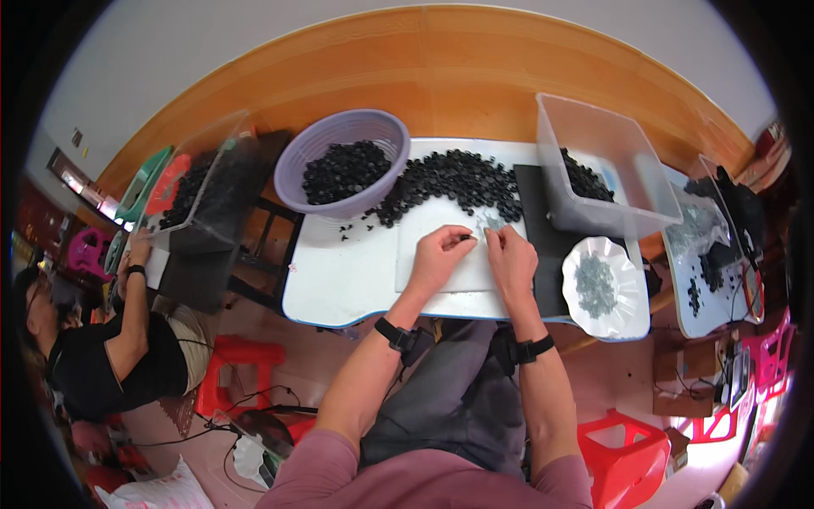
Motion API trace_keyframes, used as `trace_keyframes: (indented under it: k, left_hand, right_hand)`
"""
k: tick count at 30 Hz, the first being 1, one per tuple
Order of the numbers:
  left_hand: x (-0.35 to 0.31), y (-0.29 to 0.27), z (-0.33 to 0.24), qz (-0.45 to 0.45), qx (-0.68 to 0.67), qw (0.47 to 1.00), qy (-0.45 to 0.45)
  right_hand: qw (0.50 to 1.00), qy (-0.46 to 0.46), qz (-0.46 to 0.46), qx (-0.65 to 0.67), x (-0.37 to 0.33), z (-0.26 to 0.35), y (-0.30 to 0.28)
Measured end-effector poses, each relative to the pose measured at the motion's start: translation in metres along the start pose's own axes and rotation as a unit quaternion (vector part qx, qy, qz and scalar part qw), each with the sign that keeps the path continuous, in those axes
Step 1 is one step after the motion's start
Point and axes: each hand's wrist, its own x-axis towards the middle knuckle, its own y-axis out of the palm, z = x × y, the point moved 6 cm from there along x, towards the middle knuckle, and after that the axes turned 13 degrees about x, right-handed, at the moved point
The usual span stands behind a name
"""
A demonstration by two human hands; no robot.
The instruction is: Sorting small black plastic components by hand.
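Observation:
Over the white table my left hand (439,259) pinches a small black part (465,238) between thumb and fingertips. Close beside it on the right, my right hand (512,263) has its fingers pressed together; what they hold, if anything, is too small to make out. Just beyond my fingertips lie a few small translucent pieces (492,220). A heap of small black parts (458,178) spreads behind both hands. Under the hands is a pale square board (415,254).
A purple basket (284,174) of black parts stands at the left, a translucent bin (627,161) at the right. A white fluted dish (627,293) holds translucent pieces. Another person (119,339) works at the far left. Red stools (623,458) stand below.

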Motion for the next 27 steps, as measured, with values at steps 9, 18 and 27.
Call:
trace_keyframes:
  k: [9, 18, 27]
  left_hand:
    - [0.017, -0.08, -0.066, -0.084, 0.194, 0.97, 0.121]
    - [0.076, -0.106, -0.141, -0.12, 0.493, 0.809, 0.297]
    - [0.075, 0.009, -0.04, 0.068, 0.501, 0.841, 0.192]
  right_hand:
    - [0.993, -0.063, -0.076, 0.062, -0.013, -0.009, -0.006]
    - [0.986, -0.051, -0.101, 0.125, -0.011, -0.01, -0.011]
    - [0.982, -0.051, -0.112, 0.14, -0.012, -0.01, -0.012]
